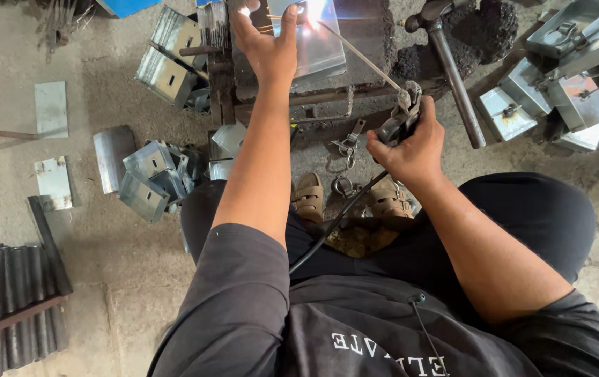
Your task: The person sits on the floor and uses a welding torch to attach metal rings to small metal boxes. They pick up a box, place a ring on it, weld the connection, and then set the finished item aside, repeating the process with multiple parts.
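The left hand (266,43) lies open with thumb and fingers spread, pressing on the shiny metal sheet (313,38) at twelve o'clock, its fingertips just beside the bright arc where the welding rod (355,54) meets the metal. That closeness looks like the main risk: sparks or heat could burn the bare fingers, and a slip of the sheet on the dark work block (376,42) could pull the weld off line. The right hand (411,150), at one o'clock, is closed tight around the electrode holder (398,122), whose black cable (334,223) trails back across the lap and could snag on a knee. Folded metal boxes (153,174) lie at nine o'clock, a hammer (453,77) leans at one o'clock, and finished boxes (558,77) crowd two o'clock, narrowing elbow room.
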Demonstrator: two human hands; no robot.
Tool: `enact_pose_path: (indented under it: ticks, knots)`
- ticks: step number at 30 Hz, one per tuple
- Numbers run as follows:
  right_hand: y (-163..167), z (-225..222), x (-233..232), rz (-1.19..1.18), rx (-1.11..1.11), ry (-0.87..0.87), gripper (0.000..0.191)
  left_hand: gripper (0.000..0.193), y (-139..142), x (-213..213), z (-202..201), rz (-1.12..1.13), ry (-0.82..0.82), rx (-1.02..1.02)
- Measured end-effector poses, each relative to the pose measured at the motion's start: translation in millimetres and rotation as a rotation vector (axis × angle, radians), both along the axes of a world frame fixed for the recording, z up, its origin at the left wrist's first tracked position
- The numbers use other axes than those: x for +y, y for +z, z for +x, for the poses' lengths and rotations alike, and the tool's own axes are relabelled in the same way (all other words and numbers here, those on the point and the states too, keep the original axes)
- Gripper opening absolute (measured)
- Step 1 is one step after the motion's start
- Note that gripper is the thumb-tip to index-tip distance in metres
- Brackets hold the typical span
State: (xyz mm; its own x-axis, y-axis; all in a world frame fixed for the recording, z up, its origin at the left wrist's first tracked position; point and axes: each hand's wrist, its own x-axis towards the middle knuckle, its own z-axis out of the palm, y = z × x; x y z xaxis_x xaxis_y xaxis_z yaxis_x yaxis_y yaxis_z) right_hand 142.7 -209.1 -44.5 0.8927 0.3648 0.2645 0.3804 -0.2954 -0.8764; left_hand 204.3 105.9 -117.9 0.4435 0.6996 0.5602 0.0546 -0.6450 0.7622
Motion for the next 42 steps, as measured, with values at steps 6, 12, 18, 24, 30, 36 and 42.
enact_pose_path:
  ticks: [6,12,18,24,30,36,42]
  knots:
    - [6,2,-1,-0.030,-0.031,-0.004,0.052,0.072,6,-3,2,-0.030,-0.009,0.017]
    - [20,15,-10,0.015,0.002,0.028,0.052,0.066,14,-9,16,-0.057,-0.007,0.027]
    - [19,12,-13,0.019,0.035,-0.012,0.051,0.060,10,-10,12,-0.041,-0.080,-0.065]
    - [18,8,-22,-0.012,-0.054,-0.028,0.054,0.073,13,-22,8,-0.042,-0.060,-0.087]
    - [21,7,-26,-0.088,0.009,-0.027,0.057,0.076,16,-26,4,-0.020,-0.055,-0.088]
    - [23,0,-33,-0.029,-0.009,0.007,0.057,0.076,20,-34,-1,-0.052,-0.031,-0.052]
    - [21,-9,-41,0.017,-0.010,0.042,0.052,0.071,21,-44,-10,-0.064,0.007,-0.022]
